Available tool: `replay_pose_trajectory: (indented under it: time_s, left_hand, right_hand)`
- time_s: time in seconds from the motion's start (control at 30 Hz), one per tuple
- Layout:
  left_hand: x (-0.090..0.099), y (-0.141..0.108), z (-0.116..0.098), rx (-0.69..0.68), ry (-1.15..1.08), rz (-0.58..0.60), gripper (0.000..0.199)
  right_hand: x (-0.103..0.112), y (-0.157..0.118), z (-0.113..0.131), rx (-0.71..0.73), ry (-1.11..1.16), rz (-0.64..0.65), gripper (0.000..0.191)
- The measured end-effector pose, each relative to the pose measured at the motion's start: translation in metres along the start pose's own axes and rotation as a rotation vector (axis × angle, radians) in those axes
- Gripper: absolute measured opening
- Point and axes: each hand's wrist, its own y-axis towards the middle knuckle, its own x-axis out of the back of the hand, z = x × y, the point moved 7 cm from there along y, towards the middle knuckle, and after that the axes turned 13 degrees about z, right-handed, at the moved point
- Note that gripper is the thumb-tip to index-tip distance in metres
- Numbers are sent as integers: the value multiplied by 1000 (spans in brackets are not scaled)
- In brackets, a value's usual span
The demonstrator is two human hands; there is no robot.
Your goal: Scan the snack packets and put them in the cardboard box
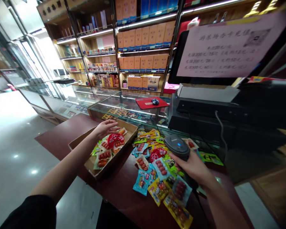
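Note:
My left hand (106,128) is over the cardboard box (75,142), its fingers stretched out and apart, with nothing held. Inside the box lie packaged sausages (104,155) and a red packet (115,140), just below that hand. My right hand (189,165) is wrapped round the handle of a dark barcode scanner (177,146) with a small blue light on top. Beside and under the scanner, a pile of snack packets (160,168) in yellow, blue, green and red spreads over the brown table (124,194). The scanner's handle is mostly hidden by the fingers.
Behind the table stands a glass counter (105,105) with a red mat (145,103) and a mouse (155,101). A dark monitor with a pink paper sign (219,51) rises at the right. Shelves of orange boxes (143,63) line the back.

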Motion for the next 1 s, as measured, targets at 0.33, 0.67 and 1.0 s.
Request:
replay_pose_trajectory:
  time_s: [0.33, 0.67, 1.0]
  left_hand:
    - [-163, 61, 75, 159, 170, 342, 42]
    - [-201, 82, 131, 87, 428, 475, 35]
    - [-214, 59, 134, -275, 1210, 581, 36]
  right_hand:
    - [36, -14, 3, 28, 120, -126, 31]
    - [48, -20, 2, 3, -56, -156, 32]
    - [43, -16, 0, 80, -5, -144, 41]
